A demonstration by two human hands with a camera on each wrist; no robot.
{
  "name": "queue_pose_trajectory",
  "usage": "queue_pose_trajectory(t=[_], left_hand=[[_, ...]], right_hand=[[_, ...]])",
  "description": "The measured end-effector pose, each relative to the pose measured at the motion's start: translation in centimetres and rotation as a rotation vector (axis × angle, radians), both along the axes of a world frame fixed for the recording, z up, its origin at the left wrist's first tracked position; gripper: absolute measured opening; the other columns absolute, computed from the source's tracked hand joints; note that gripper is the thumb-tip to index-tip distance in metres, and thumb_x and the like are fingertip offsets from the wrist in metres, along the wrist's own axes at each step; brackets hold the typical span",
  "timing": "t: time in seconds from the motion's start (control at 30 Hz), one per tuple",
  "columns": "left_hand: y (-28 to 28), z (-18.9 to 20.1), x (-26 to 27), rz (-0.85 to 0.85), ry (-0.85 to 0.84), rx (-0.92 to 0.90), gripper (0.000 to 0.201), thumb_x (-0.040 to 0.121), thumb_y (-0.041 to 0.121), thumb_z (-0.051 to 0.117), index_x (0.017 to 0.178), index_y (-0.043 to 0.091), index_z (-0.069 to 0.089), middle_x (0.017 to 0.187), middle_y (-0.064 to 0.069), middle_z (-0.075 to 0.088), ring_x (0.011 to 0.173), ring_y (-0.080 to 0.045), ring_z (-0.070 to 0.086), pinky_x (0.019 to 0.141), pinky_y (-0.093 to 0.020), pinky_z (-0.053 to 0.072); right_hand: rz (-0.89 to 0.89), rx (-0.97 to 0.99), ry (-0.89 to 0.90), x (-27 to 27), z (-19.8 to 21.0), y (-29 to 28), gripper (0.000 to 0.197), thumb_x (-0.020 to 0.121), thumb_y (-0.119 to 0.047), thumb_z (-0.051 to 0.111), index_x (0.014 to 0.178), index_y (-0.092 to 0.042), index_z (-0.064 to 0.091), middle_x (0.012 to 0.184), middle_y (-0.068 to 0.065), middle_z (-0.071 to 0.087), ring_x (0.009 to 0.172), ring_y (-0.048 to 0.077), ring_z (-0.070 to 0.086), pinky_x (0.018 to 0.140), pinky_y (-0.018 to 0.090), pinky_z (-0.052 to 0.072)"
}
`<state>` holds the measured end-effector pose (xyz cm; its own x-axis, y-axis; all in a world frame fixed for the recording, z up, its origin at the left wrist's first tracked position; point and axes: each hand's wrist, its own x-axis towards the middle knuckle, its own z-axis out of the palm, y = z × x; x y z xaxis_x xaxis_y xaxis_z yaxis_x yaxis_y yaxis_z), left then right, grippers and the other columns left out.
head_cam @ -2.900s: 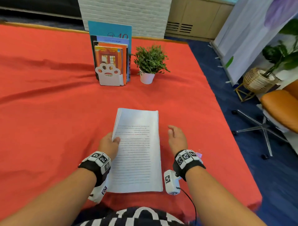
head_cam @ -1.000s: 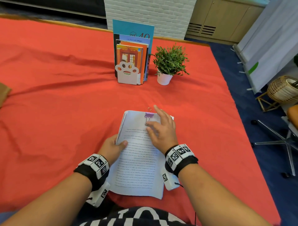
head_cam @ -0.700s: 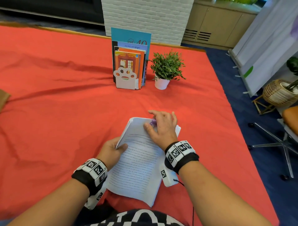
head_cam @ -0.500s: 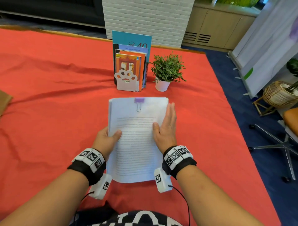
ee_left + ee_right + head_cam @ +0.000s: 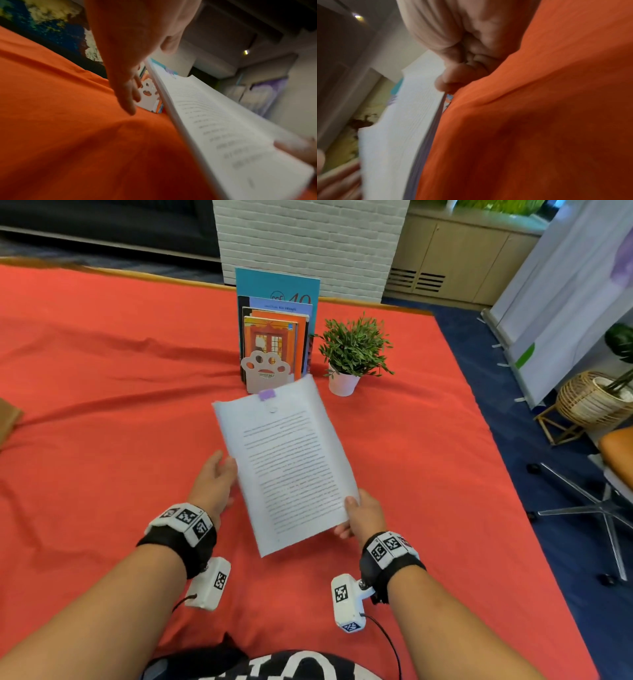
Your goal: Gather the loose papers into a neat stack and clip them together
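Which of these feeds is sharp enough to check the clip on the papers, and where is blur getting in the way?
Head view: evenly lit, sharp; the purple clip shows on the top edge of the paper stack, pinched by the right hand. Left wrist view: dimmer, near text smeared, left hand open beside the stack. Right wrist view: heavily motion-blurred, clip a faint smear.

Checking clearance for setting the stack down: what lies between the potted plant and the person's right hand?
Head view: only bare red tablecloth between the plant and right hand.
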<state>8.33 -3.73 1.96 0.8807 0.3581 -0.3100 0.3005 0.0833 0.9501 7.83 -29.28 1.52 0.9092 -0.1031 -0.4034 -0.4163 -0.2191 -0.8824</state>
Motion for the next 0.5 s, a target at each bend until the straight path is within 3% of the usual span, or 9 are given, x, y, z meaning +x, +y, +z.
queue_pose_trajectory(t=[0.07,0.17,0.27,0.33,0.4,0.43,0.47,0.5], left_hand=[[0.6,-2.0,-0.5,-0.112,0.149,0.345,0.063,0.090,0.032,0.055,0.145,0.016,0.031,0.148,-0.009,0.041,0.135,-0.025,0.041,0.112,-0.042,0.034],[1.8,-4.8,-2.0,-0.356,0.438,0.775,0.071,0.086,0.033,0.059,0.146,0.008,0.030,0.155,-0.018,0.028,0.144,-0.031,0.026,0.117,-0.038,0.022],[2.2,-6.5,-3.5,-0.541,0.660,0.915,0.075,0.083,0.047,0.055,0.146,0.017,0.027,0.158,-0.019,0.012,0.144,-0.041,0.019,0.118,-0.042,0.019],[1.9,-6.7,-4.2,-0.587,0.697,0.954,0.078,0.081,0.050,0.055,0.146,0.021,0.026,0.159,-0.017,0.005,0.143,-0.046,0.016,0.119,-0.044,0.017],[1.7,-6.8,-4.3,-0.591,0.710,0.978,0.082,0.078,0.051,0.058,0.147,0.021,0.023,0.160,-0.015,0.003,0.143,-0.047,0.013,0.119,-0.045,0.016],[1.6,-6.6,-4.3,-0.595,0.717,0.990,0.084,0.077,0.052,0.058,0.147,0.021,0.023,0.160,-0.015,0.003,0.143,-0.047,0.013,0.119,-0.045,0.016],[1.6,-6.7,-4.4,-0.596,0.718,0.998,0.085,0.077,0.052,0.058,0.147,0.021,0.023,0.160,-0.014,0.002,0.143,-0.047,0.013,0.119,-0.044,0.016],[1.5,-6.5,-4.4,-0.601,0.732,0.995,0.085,0.077,0.052,0.058,0.148,0.022,0.022,0.160,-0.014,0.002,0.143,-0.047,0.013,0.119,-0.044,0.016]], right_hand=[[-0.124,0.006,0.035,0.6,-1.0,-1.6,0.020,0.096,-0.006,0.035,0.109,-0.001,0.049,0.061,0.017,0.058,0.026,0.012,0.052,0.027,0.018,0.039],[-0.266,0.000,0.119,1.7,-2.6,-4.3,0.023,0.094,-0.004,0.035,0.113,0.003,0.046,0.065,0.018,0.057,0.023,0.012,0.052,0.025,0.016,0.038],[-0.303,-0.026,0.201,2.9,-3.3,-6.0,0.028,0.091,-0.001,0.032,0.115,0.003,0.046,0.066,0.019,0.057,0.023,0.014,0.053,0.024,0.016,0.039],[-0.282,-0.050,0.250,3.5,-3.8,-6.5,0.025,0.093,0.000,0.030,0.113,0.000,0.045,0.064,0.019,0.056,0.022,0.015,0.052,0.023,0.018,0.040],[-0.282,-0.030,0.276,4.3,-3.5,-6.3,0.028,0.094,0.004,0.030,0.117,0.005,0.045,0.059,0.021,0.059,0.024,0.014,0.054,0.026,0.020,0.044],[-0.297,0.030,0.283,5.0,-3.3,-6.1,0.031,0.094,0.006,0.031,0.122,0.011,0.042,0.063,0.027,0.062,0.031,0.015,0.060,0.034,0.023,0.051],[-0.297,0.046,0.273,5.7,-3.5,-6.0,0.035,0.094,0.005,0.034,0.129,0.012,0.038,0.083,0.032,0.065,0.049,0.017,0.068,0.052,0.026,0.059],[-0.295,0.050,0.318,6.3,-3.2,-6.0,0.040,0.097,-0.003,0.034,0.137,0.004,0.035,0.113,0.029,0.062,0.077,0.022,0.071,0.077,0.031,0.059]])
